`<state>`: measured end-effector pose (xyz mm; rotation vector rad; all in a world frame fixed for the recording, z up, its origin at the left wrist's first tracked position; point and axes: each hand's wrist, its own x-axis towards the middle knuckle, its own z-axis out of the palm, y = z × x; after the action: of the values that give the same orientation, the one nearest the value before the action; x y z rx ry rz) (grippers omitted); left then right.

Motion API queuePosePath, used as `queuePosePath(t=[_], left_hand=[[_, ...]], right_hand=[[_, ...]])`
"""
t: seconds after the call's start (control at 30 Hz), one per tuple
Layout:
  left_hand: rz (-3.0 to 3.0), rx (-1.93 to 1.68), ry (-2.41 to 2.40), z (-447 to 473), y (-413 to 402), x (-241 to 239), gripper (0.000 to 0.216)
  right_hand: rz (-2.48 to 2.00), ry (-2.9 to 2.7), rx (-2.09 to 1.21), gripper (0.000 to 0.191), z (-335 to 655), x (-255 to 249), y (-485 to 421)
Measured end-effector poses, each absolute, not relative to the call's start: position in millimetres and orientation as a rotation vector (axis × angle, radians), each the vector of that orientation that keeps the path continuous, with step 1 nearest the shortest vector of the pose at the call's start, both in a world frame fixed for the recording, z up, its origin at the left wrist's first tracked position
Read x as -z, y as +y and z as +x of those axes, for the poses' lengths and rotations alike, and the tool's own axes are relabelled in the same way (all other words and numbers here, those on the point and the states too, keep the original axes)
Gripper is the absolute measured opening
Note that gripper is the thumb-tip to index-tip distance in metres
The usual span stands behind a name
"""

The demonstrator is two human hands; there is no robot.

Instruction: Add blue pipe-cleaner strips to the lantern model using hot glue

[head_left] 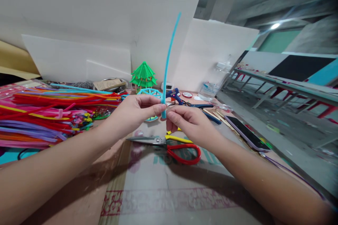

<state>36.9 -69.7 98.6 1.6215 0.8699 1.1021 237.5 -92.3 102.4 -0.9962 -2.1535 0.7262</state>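
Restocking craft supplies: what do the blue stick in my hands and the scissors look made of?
The blue stem, pinched at its lower end by the left hand and right hand, looks like a fuzzy chenille pipe cleaner: matte, soft-edged and gently bowed, probably wire inside. The scissors show shiny bare metal blades and a glossy red handle, likely plastic.

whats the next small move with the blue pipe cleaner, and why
Probably bend the short bottom end of the pipe cleaner with the right hand while the left hand steadies it. Both pinch it near that end, the long part stands free above, and the scissors lie untouched below.
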Motion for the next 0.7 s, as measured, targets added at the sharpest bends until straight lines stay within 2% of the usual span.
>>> queuePosePath(t=[0.13,0.4,0.7], left_hand=[[1.619,-1.121,0.855,40.6,-72.9,-100.7,0.022],[1.69,-1.111,0.823,43.7,-75.0,-96.6,0.019],[1.592,-1.111,0.851,37.4,-70.1,-101.0,0.025]], right_hand=[[-1.057,-2.142,-0.732,0.036,235.0,-100.3,-91.7],[-1.084,-2.04,-0.822,0.022,229.9,-93.3,-92.3],[-1.134,-2.217,-0.677,0.042,246.8,-112.6,-86.2]])
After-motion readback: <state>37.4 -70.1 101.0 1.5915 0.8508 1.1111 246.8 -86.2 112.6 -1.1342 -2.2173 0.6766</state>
